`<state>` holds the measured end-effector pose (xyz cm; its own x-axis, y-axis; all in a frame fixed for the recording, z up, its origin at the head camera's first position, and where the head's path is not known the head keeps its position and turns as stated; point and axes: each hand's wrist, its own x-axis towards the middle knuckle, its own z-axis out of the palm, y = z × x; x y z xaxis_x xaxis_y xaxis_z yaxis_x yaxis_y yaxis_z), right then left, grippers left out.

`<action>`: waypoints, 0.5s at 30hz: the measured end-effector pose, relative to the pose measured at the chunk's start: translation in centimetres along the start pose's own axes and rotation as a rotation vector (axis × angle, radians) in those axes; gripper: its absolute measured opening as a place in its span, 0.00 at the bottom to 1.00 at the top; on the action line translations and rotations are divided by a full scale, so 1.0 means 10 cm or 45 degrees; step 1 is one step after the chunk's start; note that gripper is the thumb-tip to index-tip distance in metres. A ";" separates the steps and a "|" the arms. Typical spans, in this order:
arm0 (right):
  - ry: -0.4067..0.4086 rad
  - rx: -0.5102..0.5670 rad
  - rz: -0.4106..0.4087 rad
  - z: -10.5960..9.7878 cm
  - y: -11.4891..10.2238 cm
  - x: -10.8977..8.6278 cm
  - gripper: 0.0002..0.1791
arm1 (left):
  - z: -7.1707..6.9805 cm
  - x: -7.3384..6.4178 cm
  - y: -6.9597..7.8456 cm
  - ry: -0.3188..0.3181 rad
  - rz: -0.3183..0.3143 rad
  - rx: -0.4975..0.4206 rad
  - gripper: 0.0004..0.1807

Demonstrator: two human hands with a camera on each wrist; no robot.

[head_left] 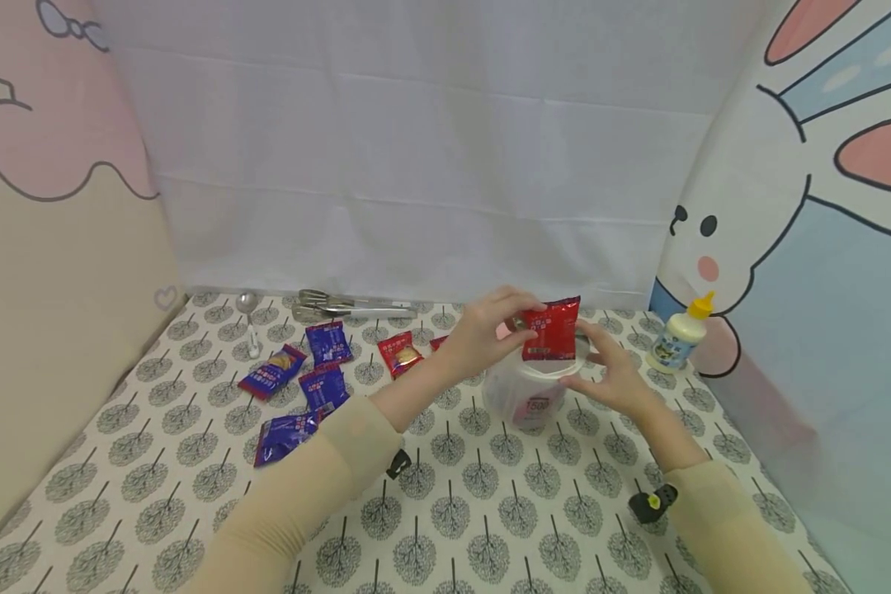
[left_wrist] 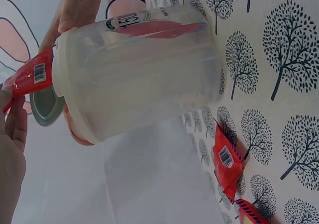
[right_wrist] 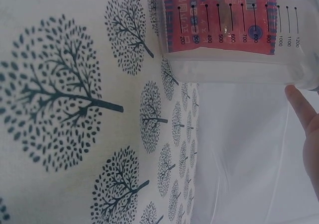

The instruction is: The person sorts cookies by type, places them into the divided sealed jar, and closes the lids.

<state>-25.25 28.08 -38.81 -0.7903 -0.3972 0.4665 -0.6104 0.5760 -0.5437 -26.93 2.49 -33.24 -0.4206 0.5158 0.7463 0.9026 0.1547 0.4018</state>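
Note:
My left hand (head_left: 483,332) pinches a red biscuit packet (head_left: 552,332) by its edge, over the mouth of a clear plastic container (head_left: 516,392). The container stands upright on the table, with measuring marks on its wall. Around its rim, my right hand (head_left: 610,375) holds it from the right side, thumb in front. Through the wall in the right wrist view shows another red packet (right_wrist: 219,27) inside. A round grey-green part (left_wrist: 47,107), perhaps the lid, sits at the container's mouth in the left wrist view.
Several blue packets (head_left: 275,371) lie at the left. Red packets (head_left: 399,353) lie left of the container. Behind are a spoon (head_left: 248,318) and metal kitchen tools (head_left: 356,310). A yellow-capped bottle (head_left: 676,337) stands at the right edge, near the cloth wall.

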 end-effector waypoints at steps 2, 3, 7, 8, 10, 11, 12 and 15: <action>0.004 0.007 -0.005 0.00 0.00 0.00 0.48 | 0.03 -0.03 -0.01 -0.025 0.024 0.000 0.19; 0.006 0.006 -0.008 0.00 0.01 0.00 0.48 | 0.04 -0.04 -0.02 -0.043 0.027 0.002 0.19; 0.018 -0.013 -0.031 0.01 0.01 0.00 0.50 | 0.12 -0.12 -0.04 -0.154 -0.064 0.009 0.19; 0.019 -0.022 -0.037 0.01 0.00 0.00 0.50 | 0.13 -0.14 -0.04 -0.185 -0.081 0.027 0.19; 0.023 -0.043 -0.058 0.01 -0.06 0.00 0.51 | 0.15 -0.16 -0.06 -0.243 -0.107 0.074 0.20; 0.023 -0.051 -0.066 0.00 -0.11 0.00 0.50 | 0.15 -0.17 -0.07 -0.266 -0.114 0.097 0.21; 0.023 -0.052 -0.074 -0.01 -0.16 0.00 0.50 | 0.15 -0.17 -0.07 -0.283 -0.116 0.117 0.23; 0.021 -0.044 -0.098 -0.04 -0.31 0.01 0.48 | 0.14 -0.20 -0.10 -0.318 -0.103 0.184 0.26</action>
<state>-23.39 26.57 -36.82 -0.7399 -0.4295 0.5178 -0.6670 0.5685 -0.4815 -26.85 2.48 -35.81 -0.4726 0.6854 0.5540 0.8781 0.3131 0.3618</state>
